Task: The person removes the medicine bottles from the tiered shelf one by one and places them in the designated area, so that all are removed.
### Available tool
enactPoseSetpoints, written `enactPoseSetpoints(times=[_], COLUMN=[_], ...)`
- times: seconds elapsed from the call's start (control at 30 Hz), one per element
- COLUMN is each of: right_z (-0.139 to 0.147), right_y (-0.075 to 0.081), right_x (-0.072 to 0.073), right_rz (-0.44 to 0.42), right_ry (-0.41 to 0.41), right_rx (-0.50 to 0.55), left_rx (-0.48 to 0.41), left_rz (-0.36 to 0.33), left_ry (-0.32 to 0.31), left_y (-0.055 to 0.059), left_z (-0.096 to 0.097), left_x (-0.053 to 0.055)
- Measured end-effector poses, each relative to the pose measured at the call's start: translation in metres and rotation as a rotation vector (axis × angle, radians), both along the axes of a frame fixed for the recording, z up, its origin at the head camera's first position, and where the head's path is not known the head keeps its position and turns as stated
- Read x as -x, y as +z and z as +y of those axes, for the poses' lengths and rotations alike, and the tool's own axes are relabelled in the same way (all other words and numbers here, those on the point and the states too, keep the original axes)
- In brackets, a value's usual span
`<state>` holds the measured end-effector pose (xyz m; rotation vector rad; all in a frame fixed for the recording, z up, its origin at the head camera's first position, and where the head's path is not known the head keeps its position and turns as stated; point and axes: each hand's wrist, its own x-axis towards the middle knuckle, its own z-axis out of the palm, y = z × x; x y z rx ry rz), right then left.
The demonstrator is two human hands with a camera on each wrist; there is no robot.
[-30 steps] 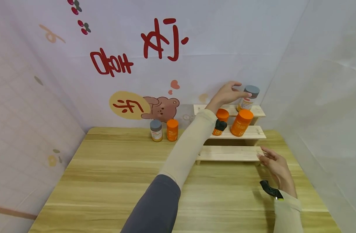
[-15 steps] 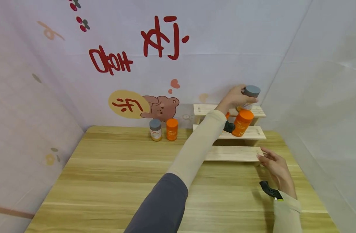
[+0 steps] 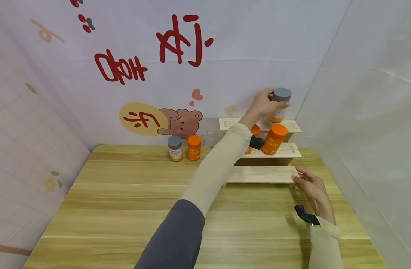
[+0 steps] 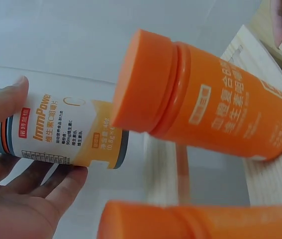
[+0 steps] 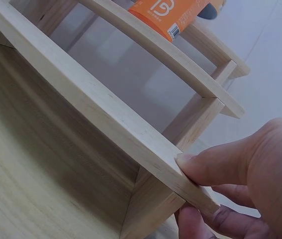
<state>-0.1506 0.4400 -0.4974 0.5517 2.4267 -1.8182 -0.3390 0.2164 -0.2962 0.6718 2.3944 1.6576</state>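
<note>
In the head view my left hand (image 3: 264, 104) grips a grey-lidded pill bottle (image 3: 282, 95) just above the top shelf, at its right end. The left wrist view shows thumb and fingers wrapped round its lid end, with the white and yellow label (image 4: 63, 127) facing the camera. Below stand two orange pill bottles on the middle shelf: one (image 3: 275, 139) in full sight, the other (image 3: 255, 131) partly behind my left wrist. My right hand (image 3: 312, 186) pinches the right end of the lowest step of the wooden tiered rack (image 3: 262, 174), thumb on top, fingers underneath.
Left of the rack, another grey-lidded bottle (image 3: 175, 148) and an orange bottle (image 3: 194, 148) stand at the back of the wooden table (image 3: 117, 209). A printed backdrop (image 3: 245, 45) rises behind the table, and a pale sheet (image 3: 370, 123) hangs along the right side.
My left hand reached the grey-lidded bottle, closed round it and raised it from the top shelf. My right hand kept its hold on the rack. The head view shifted slightly.
</note>
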Motion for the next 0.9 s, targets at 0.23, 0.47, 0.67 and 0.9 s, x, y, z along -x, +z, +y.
enactPoseSetpoints(times=[0.23,0.47,0.67,0.9], right_z=[0.001,0.0,0.0,0.0], right_y=[0.001,0.001,0.001,0.002], right_x=[0.001,0.002,0.002,0.002], right_rz=[-0.014,-0.015,-0.016,-0.024], right_ry=[0.0,0.022,0.028,0.019], right_rx=[0.007,-0.025,-0.029,-0.031], left_rx=[0.005,0.007,-0.037,-0.094], left_rz=[-0.005,-0.011,-0.022,-0.04], left_ry=[-0.008,0.001,0.005,0.013], left_y=[0.006,0.011,0.01,0.006], left_z=[-0.017,-0.044,-0.064,-0.082], left_x=[0.002,0.002,0.003,0.004])
